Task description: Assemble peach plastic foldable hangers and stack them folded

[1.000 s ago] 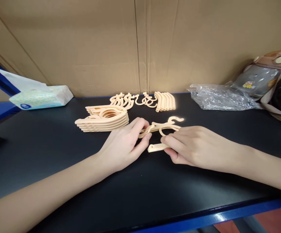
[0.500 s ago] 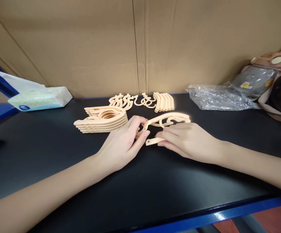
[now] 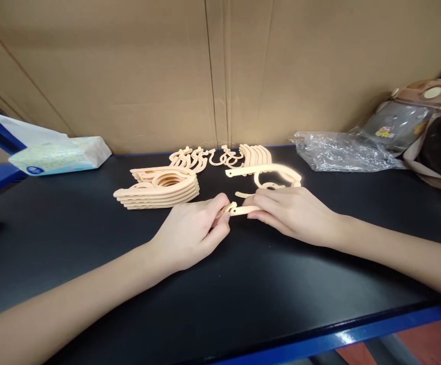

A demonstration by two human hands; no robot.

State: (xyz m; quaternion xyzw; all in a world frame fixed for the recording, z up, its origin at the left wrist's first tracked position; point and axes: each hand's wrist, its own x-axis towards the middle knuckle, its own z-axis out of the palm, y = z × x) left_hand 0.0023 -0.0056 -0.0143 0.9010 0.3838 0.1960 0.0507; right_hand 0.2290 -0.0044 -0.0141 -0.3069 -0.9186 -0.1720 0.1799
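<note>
In the middle of the table, my left hand [image 3: 192, 230] pinches a small cream hanger hook [image 3: 227, 208], mostly hidden by the fingers. Its visible end meets the holed tip of a cream hanger arm [image 3: 242, 210]. My right hand [image 3: 294, 215] is closed on that arm and covers much of it. A longer curved hanger piece [image 3: 252, 171] with a hole at its end arches behind the right fingers; how it joins the held arm is hidden. Left of the hands lies a neat stack of folded cream hangers [image 3: 155, 193].
Loose hooks [image 3: 197, 158] and a row of curved arms [image 3: 256, 154] lie along the back of the black table [image 3: 220, 314]. A tissue pack [image 3: 62, 154] is at the left. Crinkled clear plastic [image 3: 342, 152] and a bottle [image 3: 405, 119] stand at the right, before a cardboard wall [image 3: 129, 76].
My left hand has drawn the hook away from the upper curved piece and brought it down to the lower arm's tip. The curved piece's free end now points left, higher up.
</note>
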